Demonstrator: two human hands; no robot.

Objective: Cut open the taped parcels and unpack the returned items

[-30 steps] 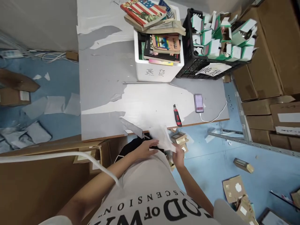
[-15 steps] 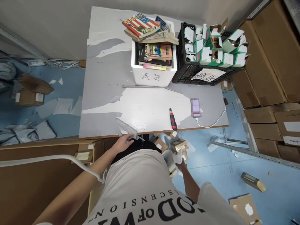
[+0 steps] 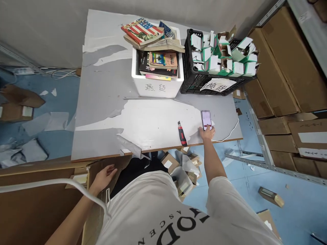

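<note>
"Blue floor (image 3: pixel 245 185), grey-and-white table (image 3: pixel 99 102). Where's the phone (image 3: pixel 206 117)?"

"Lying near the table's front right corner, its white cable (image 3: pixel 231 133) running off to the right."

"And the right hand (image 3: pixel 206 132)?"

"Touching the phone's lower end, one digit over the screen. Whether it grips, I can't tell."

"Left hand (image 3: pixel 104 176)?"

"Open, fingers loosely bent, near the big cardboard box (image 3: pixel 38 204). That red-and-black cutter (image 3: pixel 182 134) lies left of the phone."
</note>
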